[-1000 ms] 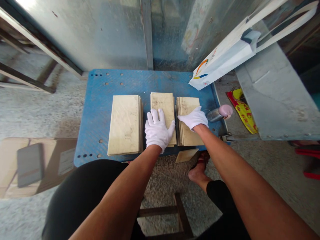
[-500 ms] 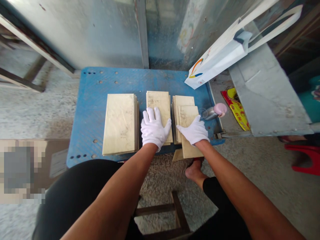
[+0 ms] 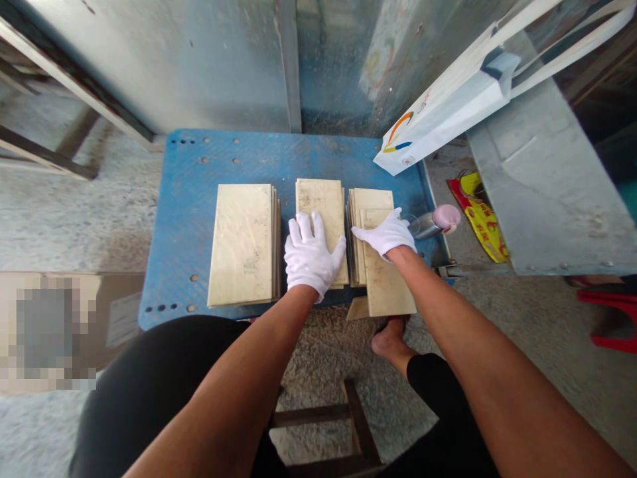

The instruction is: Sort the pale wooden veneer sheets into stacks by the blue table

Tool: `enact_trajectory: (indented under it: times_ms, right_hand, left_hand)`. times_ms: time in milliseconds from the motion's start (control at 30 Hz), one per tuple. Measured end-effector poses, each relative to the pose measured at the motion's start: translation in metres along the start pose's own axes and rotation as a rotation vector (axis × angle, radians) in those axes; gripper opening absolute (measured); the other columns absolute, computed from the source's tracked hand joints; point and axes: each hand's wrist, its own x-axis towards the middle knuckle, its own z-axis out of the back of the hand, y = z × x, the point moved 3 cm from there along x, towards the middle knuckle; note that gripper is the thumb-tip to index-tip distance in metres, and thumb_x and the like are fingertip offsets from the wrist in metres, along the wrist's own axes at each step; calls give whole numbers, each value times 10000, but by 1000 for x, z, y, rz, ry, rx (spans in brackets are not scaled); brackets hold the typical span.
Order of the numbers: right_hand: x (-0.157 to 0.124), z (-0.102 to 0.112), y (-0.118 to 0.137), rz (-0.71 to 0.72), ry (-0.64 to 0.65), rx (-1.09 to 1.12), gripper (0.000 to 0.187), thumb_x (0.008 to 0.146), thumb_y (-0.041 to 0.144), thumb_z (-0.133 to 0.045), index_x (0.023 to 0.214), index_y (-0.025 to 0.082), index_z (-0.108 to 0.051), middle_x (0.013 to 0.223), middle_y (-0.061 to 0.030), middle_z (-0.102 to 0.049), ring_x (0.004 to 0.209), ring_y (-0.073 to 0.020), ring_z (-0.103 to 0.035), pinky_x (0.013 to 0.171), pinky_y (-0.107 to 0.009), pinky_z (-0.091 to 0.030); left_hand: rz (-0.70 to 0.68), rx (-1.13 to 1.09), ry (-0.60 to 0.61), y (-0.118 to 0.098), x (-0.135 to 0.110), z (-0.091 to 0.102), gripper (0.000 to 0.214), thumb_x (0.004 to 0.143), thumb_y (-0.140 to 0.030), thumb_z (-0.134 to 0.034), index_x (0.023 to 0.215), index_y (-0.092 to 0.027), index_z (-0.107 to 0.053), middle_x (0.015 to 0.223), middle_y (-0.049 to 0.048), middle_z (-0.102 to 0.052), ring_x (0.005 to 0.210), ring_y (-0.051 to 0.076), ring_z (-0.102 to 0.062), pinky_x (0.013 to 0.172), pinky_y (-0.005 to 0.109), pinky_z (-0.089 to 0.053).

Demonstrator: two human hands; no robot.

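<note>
Three stacks of beige tiles lie on a blue table (image 3: 199, 199): a wide left stack (image 3: 242, 243), a narrow middle stack (image 3: 321, 199), a right stack (image 3: 371, 202). My left hand (image 3: 311, 255), in a white glove, rests flat with fingers spread on the middle stack. My right hand (image 3: 385, 234), gloved too, lies with its fingers stretched on the top tile (image 3: 385, 285) of the right stack, which sticks out past the table's near edge.
A steel bottle with a pink cap (image 3: 435, 222) lies at the table's right edge. A white bag (image 3: 442, 109) hangs above it. A loose tile (image 3: 357, 309) lies on the floor near my foot (image 3: 391, 342). A wooden stool (image 3: 348, 425) stands below.
My right hand has slid the top tile of the right stack toward me, so it overhangs the table's edge. The left hand stayed on the middle stack.
</note>
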Motion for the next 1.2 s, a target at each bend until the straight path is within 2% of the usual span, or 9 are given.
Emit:
enact_trajectory:
  times_ms: [133, 367, 467, 600, 700, 800, 967, 1100, 1200]
  right_hand:
    - [-7, 0, 5, -6, -17, -11, 1417, 604, 763, -720, 1566, -39, -59, 1443, -337, -422, 1342, -408, -454, 1056, -492, -437]
    - [-36, -10, -2, -17, -97, -27, 1335, 622, 711, -722, 1561, -25, -122, 1386, -312, -450, 1257, -405, -511, 1009, -484, -461]
    - [-55, -15, -17, 20, -204, -14, 1290, 632, 664, -732, 1557, 1, -126, 1347, -286, -462, 1195, -396, -538, 970, -475, -475]
    - [-81, -20, -46, 43, -347, 25, 1270, 658, 628, -718, 1563, 50, -41, 1380, -257, -424, 1170, -395, -545, 949, -485, -479]
    - [-99, -24, -69, 11, -368, 79, 1262, 683, 645, -689, 1563, 73, 12, 1441, -262, -370, 1217, -408, -520, 961, -497, -475]
    - [-116, -33, -87, 14, -370, 139, 1229, 718, 631, -668, 1550, 35, 13, 1510, -287, -286, 1350, -410, -404, 1045, -482, -429]
    - [-136, -75, -107, -5, -354, 186, 1196, 756, 578, -662, 1528, -27, 22, 1573, -294, -193, 1486, -342, -198, 1173, -427, -298]
    - [-144, -121, -114, -56, -287, 202, 1169, 768, 586, -640, 1530, -25, 2, 1587, -286, -186, 1501, -324, -179, 1197, -423, -261]
    - [-142, -146, -115, -66, -261, 238, 1172, 750, 588, -656, 1557, 47, 0, 1580, -260, -245, 1487, -336, -230, 1180, -438, -301]
  left_hand:
    - [-10, -24, -9, 1, 0, -1, 844, 938, -640, -291, 1559, -70, -251, 1617, 235, -239, 1480, 422, -219, 1135, 512, -311]
    - [-4, -9, -9, 1, 0, -1, 853, 932, -657, -286, 1561, -82, -256, 1622, 223, -241, 1483, 417, -216, 1130, 501, -320]
    - [9, -9, 12, 0, 0, 0, 846, 933, -654, -278, 1566, -93, -250, 1630, 210, -234, 1489, 409, -212, 1133, 502, -319]
    - [4, -7, 7, -1, -1, 1, 842, 934, -646, -274, 1568, -92, -246, 1632, 205, -232, 1490, 404, -211, 1138, 498, -318]
    - [-3, -17, 7, 0, -1, 2, 861, 926, -661, -278, 1566, -87, -248, 1632, 213, -223, 1488, 406, -212, 1133, 500, -325]
    - [-4, -33, 8, -1, -1, 2, 860, 925, -659, -276, 1564, -85, -249, 1629, 216, -222, 1482, 412, -214, 1120, 505, -338]
    - [-3, -51, 24, -2, -1, 4, 836, 934, -630, -265, 1564, -81, -244, 1630, 214, -212, 1485, 416, -197, 1119, 516, -334]
    - [4, -29, 27, -2, -1, 4, 834, 932, -639, -263, 1564, -95, -246, 1630, 205, -221, 1482, 413, -207, 1118, 510, -344]
    - [3, -27, 33, -2, -1, 4, 854, 926, -655, -276, 1565, -90, -243, 1631, 206, -218, 1483, 415, -206, 1127, 512, -338]
